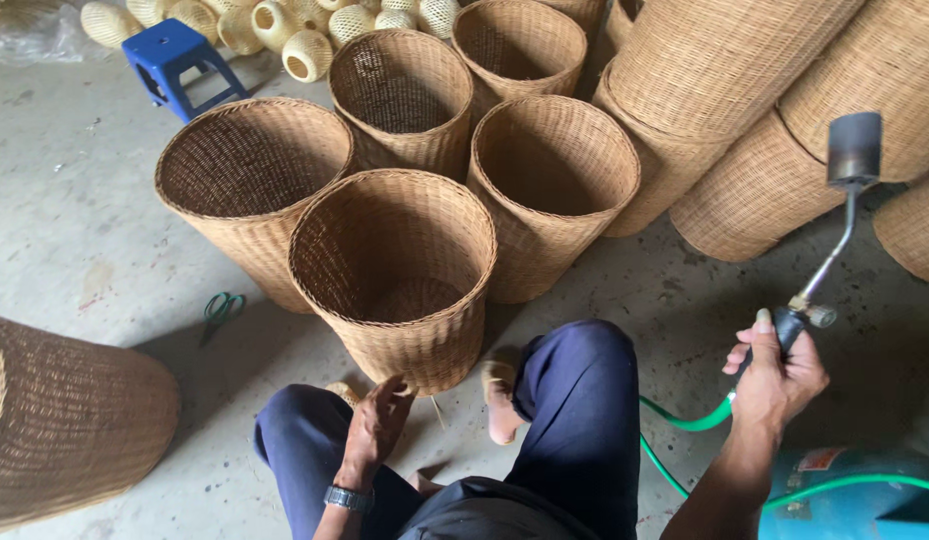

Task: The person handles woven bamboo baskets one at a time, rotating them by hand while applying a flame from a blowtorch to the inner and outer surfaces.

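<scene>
Two bare hands are at work. The right hand (777, 372) is wrapped firmly around the handle of a gas torch (837, 215), thumb up along it, the bent metal neck and dark burner head raised up and to the right. A green hose (689, 422) runs from the handle down toward a blue gas cylinder (844, 495). The left hand (381, 415) is loosely open, holding nothing, fingertips touching the bottom edge of the nearest woven basket (394, 270), which stands upright on the concrete floor (64, 230) between the person's knees. More baskets crowd behind it; green scissors (220, 310) lie to the left.
</scene>
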